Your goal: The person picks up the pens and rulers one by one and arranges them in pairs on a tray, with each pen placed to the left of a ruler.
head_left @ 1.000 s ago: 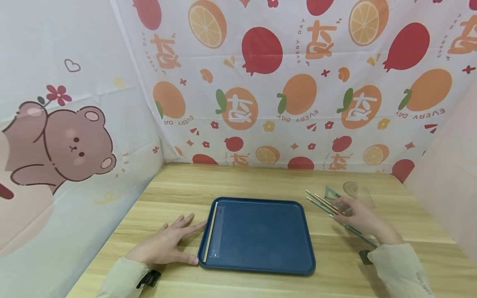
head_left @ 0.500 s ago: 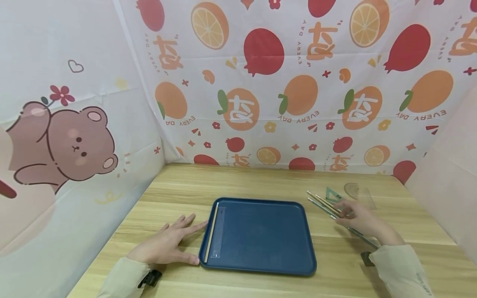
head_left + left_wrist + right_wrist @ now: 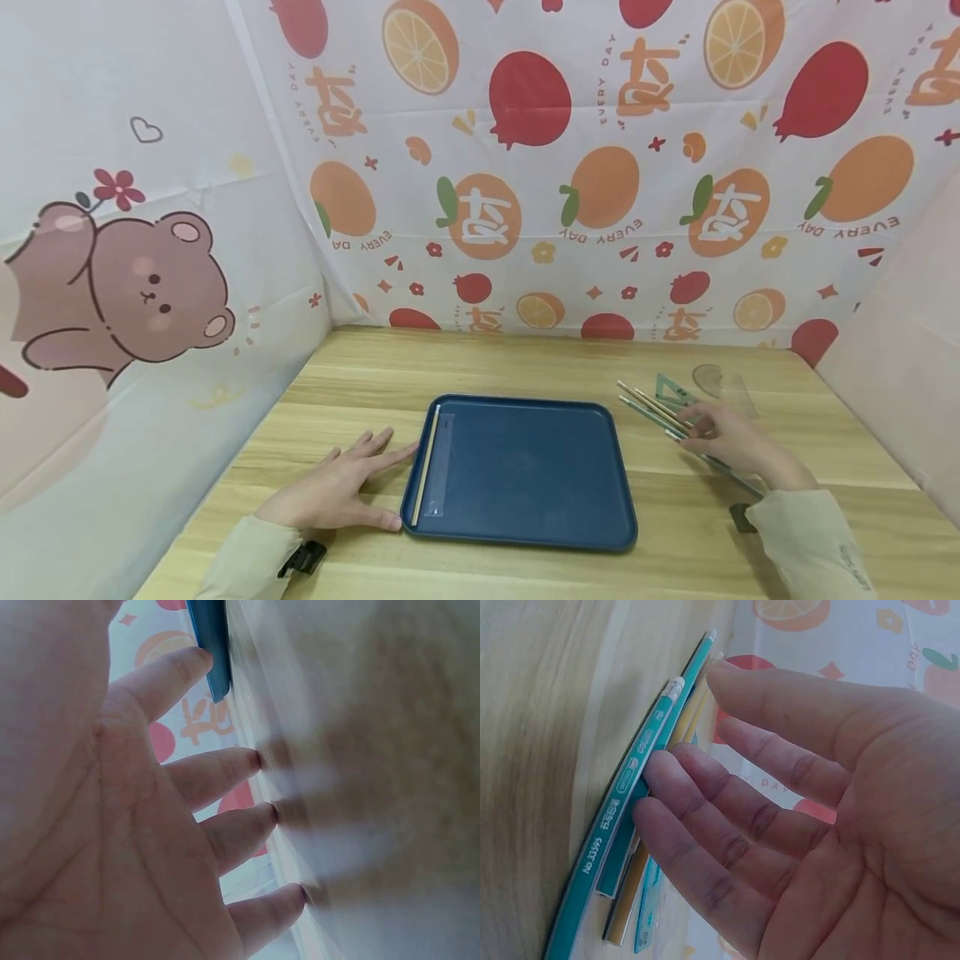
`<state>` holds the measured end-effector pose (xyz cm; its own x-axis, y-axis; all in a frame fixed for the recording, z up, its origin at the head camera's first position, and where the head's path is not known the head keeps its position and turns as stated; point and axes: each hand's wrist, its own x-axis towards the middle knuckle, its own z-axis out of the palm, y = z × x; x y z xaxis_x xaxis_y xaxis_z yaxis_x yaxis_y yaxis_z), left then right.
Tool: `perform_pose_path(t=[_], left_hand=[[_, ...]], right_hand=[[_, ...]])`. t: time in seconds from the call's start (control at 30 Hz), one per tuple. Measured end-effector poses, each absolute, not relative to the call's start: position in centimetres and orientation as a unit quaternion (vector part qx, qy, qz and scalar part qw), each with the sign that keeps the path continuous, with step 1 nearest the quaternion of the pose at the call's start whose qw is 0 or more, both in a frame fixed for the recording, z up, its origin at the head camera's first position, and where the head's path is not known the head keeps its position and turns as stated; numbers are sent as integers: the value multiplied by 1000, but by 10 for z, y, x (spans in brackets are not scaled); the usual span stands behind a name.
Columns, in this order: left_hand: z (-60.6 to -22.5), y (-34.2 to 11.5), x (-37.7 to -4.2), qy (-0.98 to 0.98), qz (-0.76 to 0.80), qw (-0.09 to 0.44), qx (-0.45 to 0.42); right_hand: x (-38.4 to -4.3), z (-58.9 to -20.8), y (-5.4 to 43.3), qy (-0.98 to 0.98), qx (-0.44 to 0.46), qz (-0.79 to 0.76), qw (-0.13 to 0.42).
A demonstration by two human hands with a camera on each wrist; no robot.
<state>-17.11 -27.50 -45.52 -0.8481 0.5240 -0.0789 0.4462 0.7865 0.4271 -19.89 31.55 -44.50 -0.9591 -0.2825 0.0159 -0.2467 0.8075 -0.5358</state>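
Note:
My left hand lies spread on the table, its thumb and index fingertips at the left rim of the blue tray. In the left wrist view, its fingertips touch the wood. A pale yellow pencil and a clear ruler lie along the tray's left side. My right hand is over several loose pencils right of the tray. In the right wrist view, its lower fingertips touch a green pencil with a white eraser; the thumb stands apart. Yellow pencils lie beside, partly hidden.
Behind the right hand lie a green set square, a clear protractor and a clear set square. Fruit-printed cloth stands behind the wooden table. A bear-printed sheet borders the left.
My right hand has shifted slightly right along the pencils, which stay in place. The left hand and tray keep their positions; the view shifts slightly.

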Motion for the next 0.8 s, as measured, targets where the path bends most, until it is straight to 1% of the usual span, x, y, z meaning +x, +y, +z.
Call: perform_pose_path(t=[0.53, 0.8], left_hand=[[-454, -276, -172, 942, 192, 86, 261], [-454, -276, -171, 941, 197, 89, 260]], right_hand=[[-198, -445, 316, 957, -114, -262, 41], [-198, -446, 318, 960, -97, -257, 60]])
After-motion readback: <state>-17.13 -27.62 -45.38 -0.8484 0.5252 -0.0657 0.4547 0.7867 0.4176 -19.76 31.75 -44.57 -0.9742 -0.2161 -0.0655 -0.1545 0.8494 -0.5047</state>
